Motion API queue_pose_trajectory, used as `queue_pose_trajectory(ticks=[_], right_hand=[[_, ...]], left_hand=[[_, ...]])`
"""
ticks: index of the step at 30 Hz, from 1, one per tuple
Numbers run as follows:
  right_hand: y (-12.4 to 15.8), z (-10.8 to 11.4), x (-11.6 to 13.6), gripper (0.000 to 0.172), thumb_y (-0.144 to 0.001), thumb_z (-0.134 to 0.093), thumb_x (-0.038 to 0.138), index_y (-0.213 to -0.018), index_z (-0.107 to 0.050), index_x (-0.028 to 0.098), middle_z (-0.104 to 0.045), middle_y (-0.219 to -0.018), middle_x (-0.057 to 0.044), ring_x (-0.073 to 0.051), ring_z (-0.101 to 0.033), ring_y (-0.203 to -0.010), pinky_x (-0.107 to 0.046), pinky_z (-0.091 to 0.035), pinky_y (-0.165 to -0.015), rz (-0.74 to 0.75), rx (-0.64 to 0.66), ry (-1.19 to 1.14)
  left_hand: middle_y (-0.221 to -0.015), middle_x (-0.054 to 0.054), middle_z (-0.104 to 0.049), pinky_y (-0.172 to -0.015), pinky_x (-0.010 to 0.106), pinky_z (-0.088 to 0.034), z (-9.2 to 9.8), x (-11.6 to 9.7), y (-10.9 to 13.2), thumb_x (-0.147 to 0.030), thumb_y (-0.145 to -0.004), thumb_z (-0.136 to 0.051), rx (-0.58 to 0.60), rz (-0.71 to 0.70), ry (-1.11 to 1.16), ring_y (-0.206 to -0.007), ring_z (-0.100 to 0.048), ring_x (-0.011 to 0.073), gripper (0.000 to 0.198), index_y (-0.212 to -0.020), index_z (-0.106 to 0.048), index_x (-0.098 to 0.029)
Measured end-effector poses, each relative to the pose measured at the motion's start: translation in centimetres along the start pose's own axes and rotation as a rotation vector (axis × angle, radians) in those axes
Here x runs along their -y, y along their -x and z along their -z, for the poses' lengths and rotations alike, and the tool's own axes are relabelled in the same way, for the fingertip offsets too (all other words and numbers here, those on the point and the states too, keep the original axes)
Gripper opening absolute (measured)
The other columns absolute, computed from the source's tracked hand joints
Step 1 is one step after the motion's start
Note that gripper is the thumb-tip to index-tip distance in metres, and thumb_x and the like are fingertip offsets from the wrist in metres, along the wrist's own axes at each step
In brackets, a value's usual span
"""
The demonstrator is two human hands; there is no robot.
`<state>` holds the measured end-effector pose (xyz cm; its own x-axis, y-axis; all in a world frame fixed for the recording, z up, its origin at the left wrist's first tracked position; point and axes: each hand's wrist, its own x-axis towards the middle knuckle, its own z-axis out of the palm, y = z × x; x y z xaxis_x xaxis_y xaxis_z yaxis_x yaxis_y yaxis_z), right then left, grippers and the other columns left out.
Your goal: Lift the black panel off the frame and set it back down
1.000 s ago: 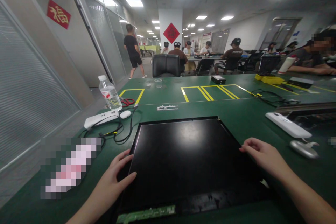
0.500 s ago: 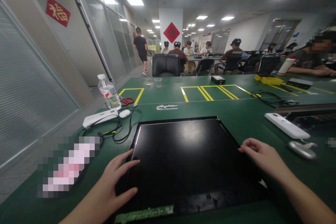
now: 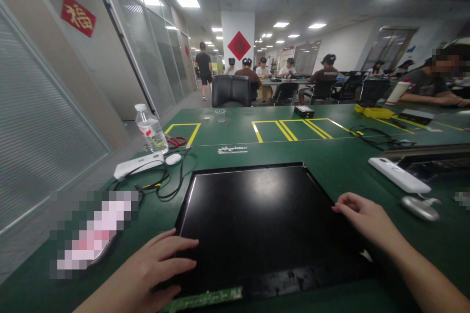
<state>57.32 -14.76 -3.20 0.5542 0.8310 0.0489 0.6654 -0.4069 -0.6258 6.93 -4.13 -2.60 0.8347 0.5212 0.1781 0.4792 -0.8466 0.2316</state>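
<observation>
A black flat display panel [image 3: 257, 215] lies on the green table in front of me, with a green circuit board strip [image 3: 209, 298] along its near edge. My left hand [image 3: 161, 264] rests over the panel's left side, fingers stretched out and apart across its edge. At the opposite side, my right hand [image 3: 358, 210] is closed, thumb and fingers pinched at the panel's right edge. A small pale tab [image 3: 366, 255] shows near the panel's lower right corner.
Left of the panel are a water bottle [image 3: 150, 129], red-handled scissors [image 3: 176, 142], a white power bank [image 3: 139, 165] and black cables [image 3: 171, 195]. Another white power bank [image 3: 398, 175] and a silver mouse-shaped object [image 3: 419, 208] lie right. Several people sit beyond.
My left hand has slid nearer to me along the panel's left edge. My right hand and the panel stay in place. A person in the background has walked farther off.
</observation>
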Motion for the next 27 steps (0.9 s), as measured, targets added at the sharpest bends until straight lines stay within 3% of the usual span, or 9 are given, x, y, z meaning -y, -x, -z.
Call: queue_pose_trajectory(ticks=[5,10,14,19,27], right_hand=[[0.1,0.0,0.2,0.025,-0.07,-0.054,0.048,-0.068,-0.064,0.025,-0.072,-0.067,-0.001,-0.021,-0.063,-0.061,-0.032,-0.042,-0.059,0.006,-0.016,0.004],[0.1,-0.1,0.2,0.024,-0.07,-0.054,0.047,-0.068,-0.064,0.025,-0.072,-0.066,-0.001,-0.02,-0.063,-0.06,-0.031,-0.042,-0.057,0.016,-0.022,0.004],[0.2,0.0,0.4,0.023,-0.071,-0.055,0.047,-0.068,-0.064,0.025,-0.072,-0.068,-0.001,-0.021,-0.063,-0.061,-0.032,-0.042,-0.058,0.013,-0.018,-0.003],[0.3,0.0,0.5,0.023,-0.072,-0.055,0.046,-0.068,-0.064,0.026,-0.072,-0.066,0.0,-0.02,-0.062,-0.059,-0.032,-0.042,-0.057,0.022,-0.028,-0.004],[0.2,-0.1,0.6,0.027,-0.071,-0.056,0.051,-0.066,-0.064,0.026,-0.066,-0.059,0.0,-0.019,-0.058,-0.056,-0.032,-0.04,-0.055,0.04,-0.036,0.029]], left_hand=[[-0.126,-0.005,-0.072,-0.111,0.044,-0.039,0.4,-0.9,-0.6,-0.007,-0.071,-0.062,-0.031,-0.048,-0.035,-0.117,-0.064,0.0197,0.053,-0.111,-0.071,-0.041],[-0.122,-0.006,-0.074,-0.108,0.04,-0.041,0.5,-0.9,-0.7,-0.007,-0.073,-0.061,-0.038,-0.067,-0.05,-0.111,-0.067,0.0191,0.051,-0.111,-0.071,-0.041],[-0.11,-0.003,-0.077,-0.085,0.028,-0.055,1.0,-1.0,-1.0,-0.01,-0.077,-0.062,0.059,-0.062,0.022,-0.097,-0.072,0.0194,0.048,-0.114,-0.068,-0.04],[-0.088,-0.003,-0.078,-0.061,0.022,-0.051,0.8,-1.1,-0.9,-0.011,-0.08,-0.058,0.066,-0.052,0.061,-0.07,-0.073,0.0166,0.043,-0.115,-0.067,-0.035],[-0.08,-0.005,-0.077,-0.053,0.019,-0.047,0.9,-1.3,-1.1,-0.009,-0.08,-0.057,0.116,-0.067,0.034,-0.063,-0.073,0.0138,0.043,-0.115,-0.065,-0.033]])
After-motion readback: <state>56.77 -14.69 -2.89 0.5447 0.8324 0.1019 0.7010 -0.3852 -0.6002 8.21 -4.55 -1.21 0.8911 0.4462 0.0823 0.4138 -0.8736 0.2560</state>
